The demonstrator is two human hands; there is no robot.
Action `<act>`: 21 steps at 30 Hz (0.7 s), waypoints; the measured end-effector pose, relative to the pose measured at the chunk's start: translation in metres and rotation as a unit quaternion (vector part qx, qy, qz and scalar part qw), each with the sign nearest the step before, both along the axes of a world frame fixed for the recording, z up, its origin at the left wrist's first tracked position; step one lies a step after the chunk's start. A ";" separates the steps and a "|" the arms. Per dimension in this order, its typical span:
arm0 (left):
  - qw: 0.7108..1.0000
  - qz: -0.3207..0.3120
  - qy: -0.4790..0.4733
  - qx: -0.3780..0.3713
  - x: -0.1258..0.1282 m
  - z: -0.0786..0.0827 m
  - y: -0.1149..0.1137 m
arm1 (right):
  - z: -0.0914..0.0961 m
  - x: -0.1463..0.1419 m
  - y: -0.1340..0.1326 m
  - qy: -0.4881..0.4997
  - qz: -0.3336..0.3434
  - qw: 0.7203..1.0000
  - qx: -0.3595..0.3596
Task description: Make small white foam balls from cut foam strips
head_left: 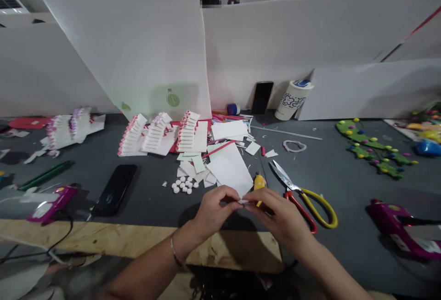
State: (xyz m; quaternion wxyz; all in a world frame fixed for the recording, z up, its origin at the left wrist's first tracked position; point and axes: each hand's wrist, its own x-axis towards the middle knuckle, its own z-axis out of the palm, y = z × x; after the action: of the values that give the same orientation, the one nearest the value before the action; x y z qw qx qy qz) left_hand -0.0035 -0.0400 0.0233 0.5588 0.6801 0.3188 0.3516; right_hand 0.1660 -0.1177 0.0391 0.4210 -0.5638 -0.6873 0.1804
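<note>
My left hand (215, 208) and my right hand (280, 215) meet over the table's near edge, fingertips pinched together. Between them is a small white piece (243, 201), perhaps paper; the fingers cover most of it. Just beyond my fingertips lies a white sheet of paper (230, 169). A yellow tool (259, 182) rests partly hidden behind my right hand. To the right, scissors (292, 187) with one red and one yellow handle lie with their blades slightly apart. A cluster of small white round pieces (185, 184) sits to the left of my hands.
Fanned rows of white strips with pink tips (132, 137) stand at the back. A black phone (115, 189) lies left; another phone (262, 98) leans near a patterned paper cup (292, 100). Magenta devices (403, 229) sit at both sides. Green decorated pieces (374, 144) lie right.
</note>
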 end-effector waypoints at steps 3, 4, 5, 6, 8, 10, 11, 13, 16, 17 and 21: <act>0.999 -0.019 0.008 0.042 -0.001 0.003 -0.001 | -0.001 0.002 0.001 0.015 0.012 1.000 -0.003; 0.998 -0.022 0.008 0.050 -0.001 0.004 -0.002 | -0.001 0.003 0.001 0.024 0.011 1.000 -0.011; 0.998 -0.023 0.006 0.054 -0.001 0.004 -0.002 | 0.000 0.003 0.000 0.036 0.007 0.999 -0.024; 0.998 -0.025 0.003 0.056 -0.001 0.004 -0.003 | 0.000 0.004 0.000 0.051 0.003 0.998 -0.044; 0.998 -0.026 -0.008 0.053 -0.001 0.004 -0.004 | 0.001 0.003 -0.001 0.102 -0.003 0.990 -0.099; 0.998 -0.030 -0.017 0.052 -0.002 0.005 -0.005 | 0.003 0.003 0.000 0.180 0.012 0.969 -0.168; 0.998 -0.033 -0.021 0.052 -0.002 0.005 -0.006 | 0.004 0.003 0.001 0.225 0.029 0.953 -0.203; 0.998 -0.039 -0.026 0.050 -0.002 0.004 -0.007 | 0.006 0.003 0.003 0.313 0.065 0.910 -0.264; 0.997 -0.049 -0.036 0.050 -0.003 0.003 -0.009 | 0.006 0.004 0.005 0.406 0.093 0.847 -0.330; 0.996 -0.050 -0.038 0.055 -0.003 0.002 -0.009 | 0.005 0.004 0.006 0.427 0.092 0.830 -0.347; 0.993 -0.036 -0.056 0.101 -0.001 -0.001 -0.011 | -0.002 0.003 0.008 0.481 0.069 0.788 -0.377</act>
State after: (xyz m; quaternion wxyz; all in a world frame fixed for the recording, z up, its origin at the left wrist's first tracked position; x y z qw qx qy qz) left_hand -0.0045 -0.0510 0.0223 0.5160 0.7237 0.2254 0.3991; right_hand 0.1692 -0.1100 0.0372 0.4375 -0.4691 -0.3101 0.7017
